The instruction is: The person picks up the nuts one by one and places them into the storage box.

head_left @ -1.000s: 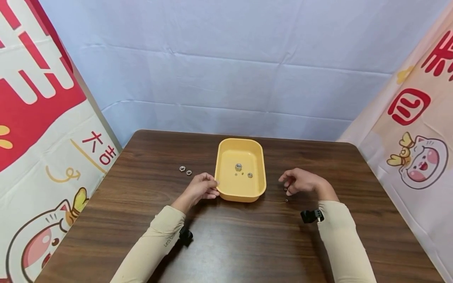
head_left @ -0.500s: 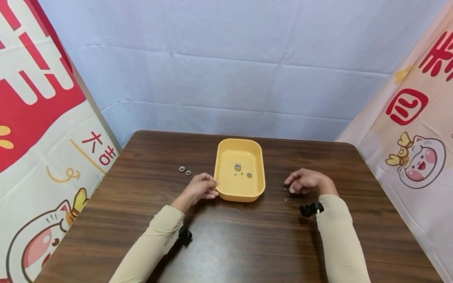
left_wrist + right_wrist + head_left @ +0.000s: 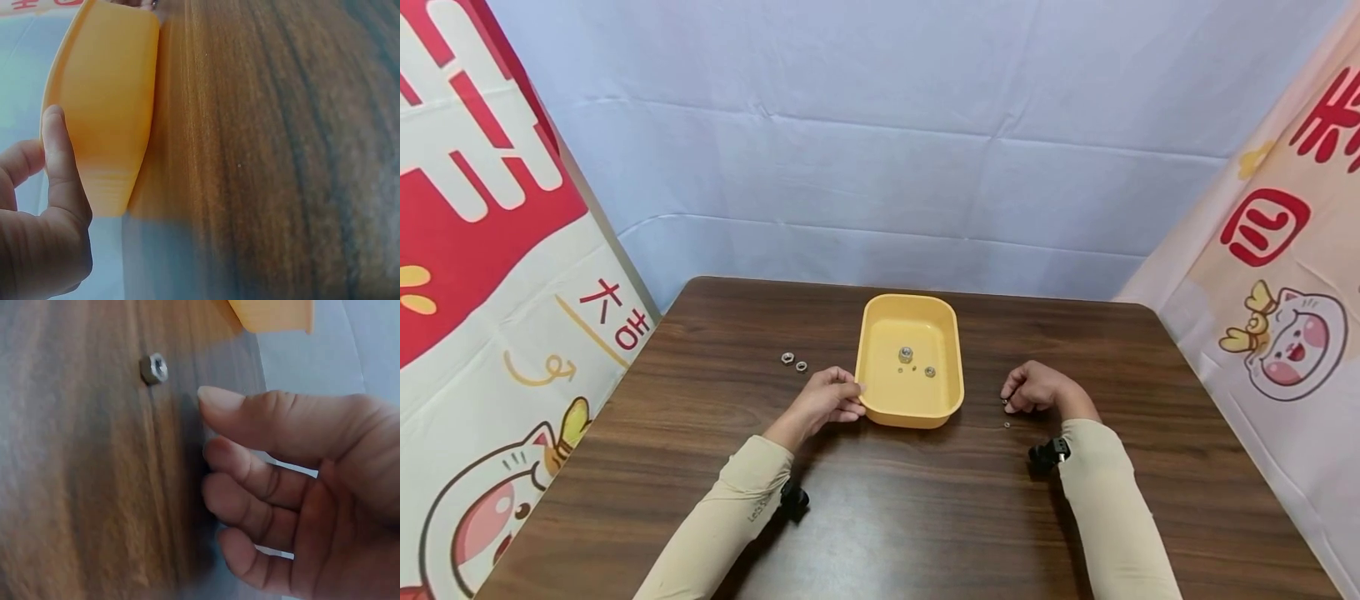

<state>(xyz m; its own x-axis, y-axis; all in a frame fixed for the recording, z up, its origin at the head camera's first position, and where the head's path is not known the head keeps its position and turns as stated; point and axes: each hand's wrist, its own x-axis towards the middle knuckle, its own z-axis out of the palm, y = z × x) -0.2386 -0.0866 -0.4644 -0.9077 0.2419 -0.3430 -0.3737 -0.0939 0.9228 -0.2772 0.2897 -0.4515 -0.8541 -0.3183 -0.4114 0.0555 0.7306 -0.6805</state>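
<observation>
My left hand pinches the near left side of a yellow plastic tray, with one finger along its outer wall in the left wrist view. Inside the tray lie a large hex nut, a medium nut and tiny metal pieces. To the tray's right, my right hand is low over the table, its thumb and index tips at a small nut. Whether they grip it is hidden. Another small nut lies just nearer; a nut rests apart from the thumb in the right wrist view.
Left of the tray, two larger nuts lie side by side on the brown wooden table. A pale cloth hangs behind the table, and printed cloths hang at both sides.
My right hand drew back slightly from the small nut, then came down to it with thumb and index closer together. The left hand and tray stay in place.
</observation>
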